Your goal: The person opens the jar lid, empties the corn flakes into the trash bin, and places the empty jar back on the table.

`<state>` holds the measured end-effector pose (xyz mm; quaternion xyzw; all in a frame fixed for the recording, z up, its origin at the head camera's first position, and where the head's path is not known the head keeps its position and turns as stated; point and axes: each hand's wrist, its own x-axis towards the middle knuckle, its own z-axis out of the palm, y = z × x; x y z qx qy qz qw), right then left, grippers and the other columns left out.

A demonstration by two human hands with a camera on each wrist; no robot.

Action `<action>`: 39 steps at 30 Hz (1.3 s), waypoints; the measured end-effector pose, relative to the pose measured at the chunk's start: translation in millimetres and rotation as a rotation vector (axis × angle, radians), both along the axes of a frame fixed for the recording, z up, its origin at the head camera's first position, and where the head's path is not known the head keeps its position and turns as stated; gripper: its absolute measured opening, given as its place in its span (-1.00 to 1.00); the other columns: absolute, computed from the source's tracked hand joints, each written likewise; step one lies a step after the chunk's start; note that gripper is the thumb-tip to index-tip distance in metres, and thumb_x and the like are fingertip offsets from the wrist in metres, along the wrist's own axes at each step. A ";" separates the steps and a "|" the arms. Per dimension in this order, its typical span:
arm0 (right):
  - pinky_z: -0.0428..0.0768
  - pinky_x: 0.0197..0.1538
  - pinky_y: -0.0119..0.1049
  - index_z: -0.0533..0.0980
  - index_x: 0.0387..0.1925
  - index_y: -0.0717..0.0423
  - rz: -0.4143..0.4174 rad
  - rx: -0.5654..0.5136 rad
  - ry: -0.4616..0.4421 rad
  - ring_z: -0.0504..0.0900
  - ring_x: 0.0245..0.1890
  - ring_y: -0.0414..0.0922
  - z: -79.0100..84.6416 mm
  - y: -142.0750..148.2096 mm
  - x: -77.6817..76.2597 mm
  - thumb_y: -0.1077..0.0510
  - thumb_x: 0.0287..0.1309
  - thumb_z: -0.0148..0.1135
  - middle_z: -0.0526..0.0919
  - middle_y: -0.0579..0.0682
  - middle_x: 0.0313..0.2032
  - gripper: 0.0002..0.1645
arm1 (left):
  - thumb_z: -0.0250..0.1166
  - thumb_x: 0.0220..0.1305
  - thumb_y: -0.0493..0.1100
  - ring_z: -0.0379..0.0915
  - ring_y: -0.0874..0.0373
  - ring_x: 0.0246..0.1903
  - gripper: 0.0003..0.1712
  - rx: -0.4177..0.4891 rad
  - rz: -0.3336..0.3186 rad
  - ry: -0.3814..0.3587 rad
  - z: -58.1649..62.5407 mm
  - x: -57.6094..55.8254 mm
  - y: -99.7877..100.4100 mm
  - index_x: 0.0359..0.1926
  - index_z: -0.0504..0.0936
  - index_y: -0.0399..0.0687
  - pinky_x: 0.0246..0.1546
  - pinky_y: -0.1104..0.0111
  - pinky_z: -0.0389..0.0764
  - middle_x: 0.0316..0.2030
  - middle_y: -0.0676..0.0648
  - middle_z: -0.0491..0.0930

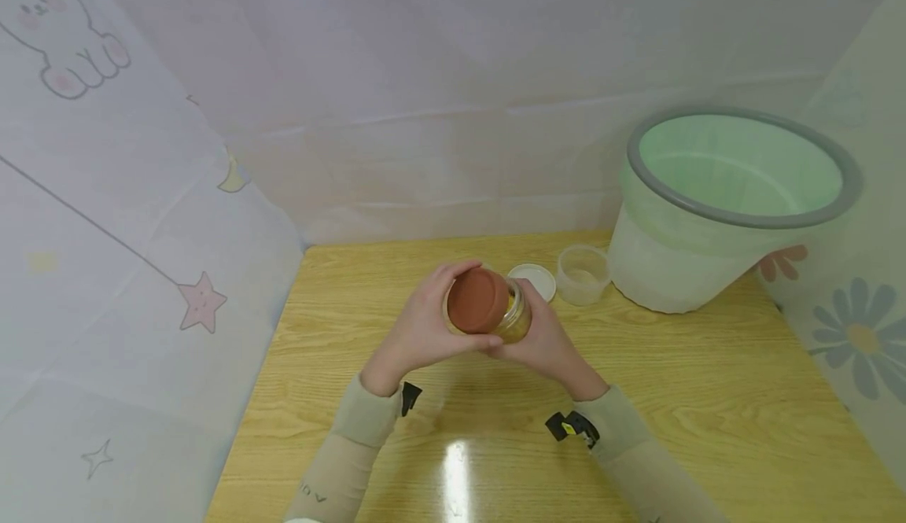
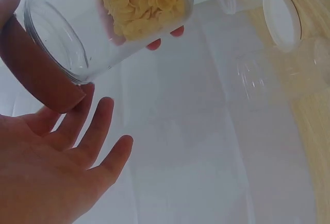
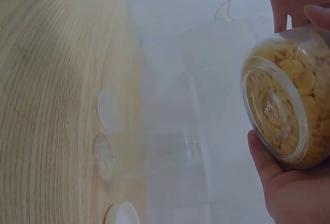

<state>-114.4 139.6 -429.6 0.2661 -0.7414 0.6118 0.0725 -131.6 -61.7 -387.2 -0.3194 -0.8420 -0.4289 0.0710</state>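
Note:
My left hand (image 1: pixel 430 322) grips the rim of a round reddish-brown lid (image 1: pixel 477 300), thumb on one side and fingers on the other. Beside it, my right hand (image 1: pixel 541 334) holds a clear jar of yellow flakes (image 1: pixel 518 318), its fingers wrapped round the body. The left wrist view shows the lid (image 2: pixel 38 72) tilted against one edge of the jar's mouth, with part of the mouth uncovered. The jar (image 3: pixel 289 100) is tipped on its side, its base towards the right wrist camera. Both hands are raised over the table.
Behind my hands a white lid (image 1: pixel 534 279) lies on the wooden table (image 1: pixel 340 303). A clear round tub (image 1: pixel 583 274) stands to its right. Farther right is a large pale green bucket (image 1: pixel 672 255) with a grey rim. Printed cloth (image 1: pixel 425 114) walls in the table.

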 end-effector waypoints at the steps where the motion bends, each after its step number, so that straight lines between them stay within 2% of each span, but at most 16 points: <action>1: 0.54 -0.08 -0.13 0.30 0.18 0.05 -0.004 -0.004 -0.005 0.49 -0.06 -0.04 0.2 0.8 -0.2 0.25 -0.29 0.57 0.48 -0.04 0.00 -0.07 | 0.51 -0.29 0.31 0.29 0.36 0.04 0.07 0.002 0.006 0.001 -0.3 -0.1 -0.7 0.30 0.27 0.21 -0.02 0.34 0.44 0.09 0.26 0.32; 7: 0.56 -0.09 -0.13 0.30 0.18 0.08 -0.007 -0.027 -0.016 0.47 -0.04 -0.01 1.7 3.7 -1.9 0.22 -0.26 0.57 0.46 0.01 0.04 -0.09 | 0.56 -0.36 0.27 0.30 0.33 0.04 0.09 0.032 0.045 0.006 -1.9 0.0 -5.3 0.29 0.28 0.30 0.00 0.30 0.43 0.09 0.25 0.33; 13: 0.56 -0.10 -0.14 0.30 0.16 0.21 -0.016 -0.032 -0.047 0.47 -0.04 0.04 2.7 5.7 -1.8 0.22 -0.28 0.58 0.44 0.15 0.05 -0.09 | 0.57 -0.37 0.25 0.28 0.32 0.05 0.10 0.044 0.060 0.015 -4.2 -0.5 -9.5 0.28 0.27 0.31 0.04 0.30 0.39 0.09 0.25 0.34; 16: 0.55 -0.08 -0.13 0.30 0.16 0.16 -0.030 -0.023 -0.059 0.47 -0.03 0.05 3.0 6.8 -1.6 0.22 -0.29 0.58 0.43 0.17 0.05 -0.09 | 0.59 -0.40 0.24 0.29 0.31 0.04 0.11 0.054 0.067 0.012 -5.5 -1.2 -10.8 0.28 0.27 0.32 0.03 0.30 0.39 0.10 0.26 0.34; 19: 0.54 -0.05 -0.11 0.30 0.16 0.07 -0.046 -0.002 -0.071 0.47 -0.02 0.03 4.0 8.1 -1.0 0.20 -0.29 0.59 0.43 0.12 0.05 -0.08 | 0.60 -0.42 0.23 0.31 0.30 0.02 0.12 0.068 0.072 0.013 -6.9 -1.8 -12.1 0.27 0.28 0.29 -0.01 0.32 0.42 0.10 0.25 0.35; 23: 0.53 -0.04 -0.13 0.30 0.16 0.10 -0.058 0.008 -0.077 0.48 -0.02 0.01 5.7 10.2 -0.7 0.22 -0.31 0.60 0.44 0.12 0.04 -0.07 | 0.60 -0.41 0.23 0.34 0.29 -0.01 0.13 0.082 0.080 0.010 -9.1 -1.9 -14.3 0.28 0.27 0.27 -0.06 0.35 0.46 0.10 0.23 0.36; 28: 0.49 0.00 -0.11 0.30 0.15 0.13 -0.087 0.023 -0.077 0.48 0.00 0.01 7.3 13.4 -0.6 0.23 -0.33 0.60 0.44 0.21 0.04 -0.06 | 0.60 -0.38 0.19 0.35 0.24 -0.01 0.13 0.118 0.081 -0.024 -12.6 -1.5 -17.8 0.30 0.24 0.29 -0.07 0.30 0.49 0.11 0.21 0.36; 32: 0.45 0.04 -0.10 0.29 0.15 0.10 -0.110 0.025 -0.071 0.46 0.02 0.00 7.6 17.7 -1.7 0.23 -0.33 0.60 0.44 0.19 0.05 -0.06 | 0.60 -0.35 0.15 0.34 0.21 0.00 0.10 0.141 0.064 -0.041 -14.9 -2.3 -20.7 0.30 0.25 0.35 -0.10 0.27 0.52 0.11 0.21 0.37; 39: 0.40 0.10 -0.29 0.29 0.14 0.16 -0.157 0.024 -0.034 0.42 0.05 -0.02 9.3 26.2 -4.6 0.23 -0.36 0.62 0.42 0.17 0.06 -0.04 | 0.61 -0.36 0.13 0.36 0.22 -0.01 0.07 0.149 0.090 -0.094 -16.5 -0.7 -25.4 0.26 0.26 0.38 -0.09 0.33 0.52 0.10 0.21 0.37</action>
